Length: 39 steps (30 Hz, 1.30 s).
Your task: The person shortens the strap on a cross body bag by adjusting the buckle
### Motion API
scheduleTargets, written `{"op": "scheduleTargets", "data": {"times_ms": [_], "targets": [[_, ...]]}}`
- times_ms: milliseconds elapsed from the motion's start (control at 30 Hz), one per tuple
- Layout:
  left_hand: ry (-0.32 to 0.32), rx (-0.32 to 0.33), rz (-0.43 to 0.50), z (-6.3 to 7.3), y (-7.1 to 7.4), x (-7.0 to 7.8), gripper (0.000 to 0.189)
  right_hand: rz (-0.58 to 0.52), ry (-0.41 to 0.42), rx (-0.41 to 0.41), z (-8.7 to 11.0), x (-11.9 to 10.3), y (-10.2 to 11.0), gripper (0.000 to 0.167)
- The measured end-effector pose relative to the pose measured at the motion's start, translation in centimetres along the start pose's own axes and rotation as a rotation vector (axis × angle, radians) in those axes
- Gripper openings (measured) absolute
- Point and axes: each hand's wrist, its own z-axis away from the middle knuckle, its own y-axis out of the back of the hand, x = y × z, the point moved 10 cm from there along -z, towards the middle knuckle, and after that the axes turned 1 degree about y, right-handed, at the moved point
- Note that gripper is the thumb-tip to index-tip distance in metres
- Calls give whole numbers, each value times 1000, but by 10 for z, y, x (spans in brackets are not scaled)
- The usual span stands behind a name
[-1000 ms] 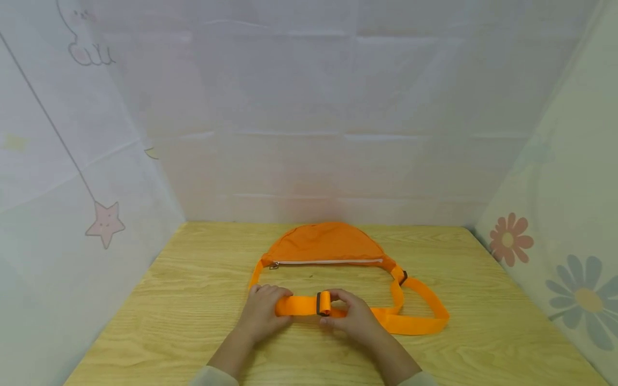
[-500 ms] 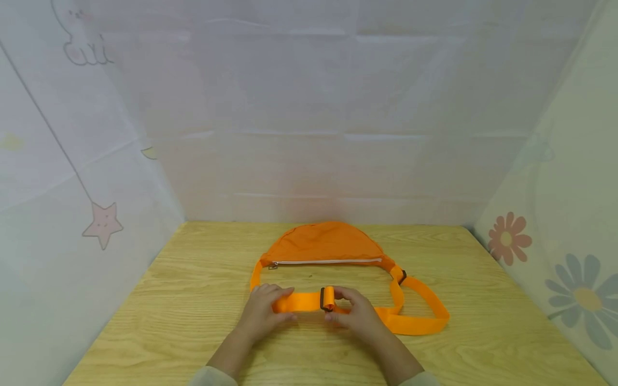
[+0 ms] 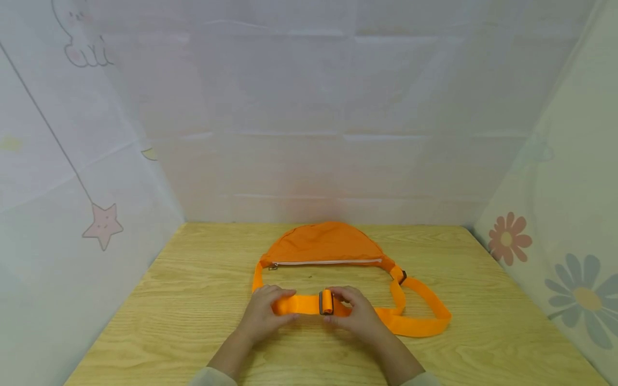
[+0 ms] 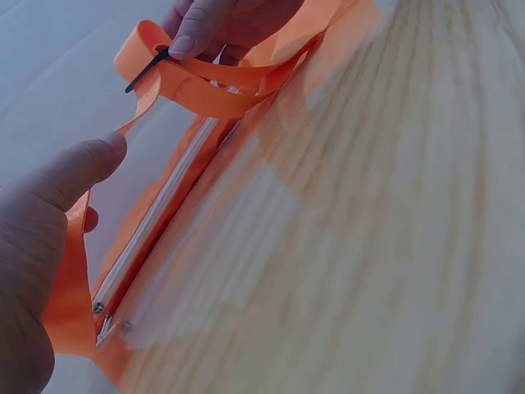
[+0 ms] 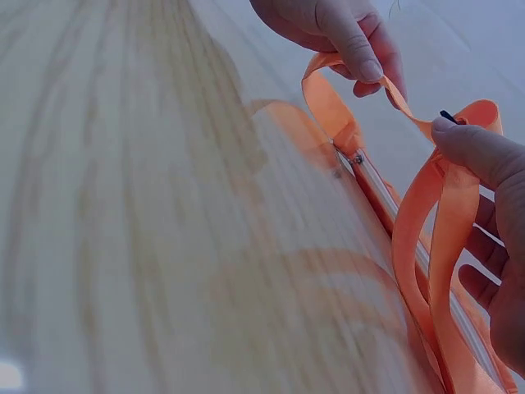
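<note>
An orange waist bag point(image 3: 325, 244) with a pale zipper lies at the far middle of the table. Its orange strap point(image 3: 306, 304) loops toward the person and is raised between the two hands. The left hand point(image 3: 263, 313) pinches the strap between thumb and fingers, left of a dark slide buckle point(image 3: 325, 303). At that buckle's right edge, the right hand point(image 3: 356, 315) pinches it and the strap. A small loop of strap point(image 4: 139, 53) stands out through the buckle in the left wrist view. Behind the right fingers, part of the strap is hidden.
The wooden table point(image 3: 183, 311) reaches to a pale cloth backdrop point(image 3: 309, 134) behind and at both sides. A slack strap loop point(image 3: 420, 326) lies on the right, near a second dark buckle point(image 3: 403, 276) by the bag's corner.
The buckle has shifted slightly right and turned to face the camera more. The left hand has edged slightly right; both hands keep their hold on the strap.
</note>
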Motion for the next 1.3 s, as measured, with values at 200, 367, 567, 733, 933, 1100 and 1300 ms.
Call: {"op": "scheduleTargets", "data": {"times_ms": [200,367,567,733,933,1100,1300], "targets": [[46,-60,47,-1,-7,-4,46,17,22,8,0,0,1,54],[44,-76,38,-2,-11,-3,43,23,37,8,0,-1,1,54],[-32,-55,-63,-3,-14,4,45,18,21,-7,0,1,0,55],[-71,-65,-167,-4,-19,9,55,12,18,-30,0,1,-3,56],[-112,-7,-233,-5,-16,14,44,15,22,-26,0,2,-3,55],[-120,-13,-225,-7,-18,17,35,15,17,-15,0,2,-2,55],[3,-108,-104,-9,-25,11,33,9,1,-9,0,3,-2,54]]}}
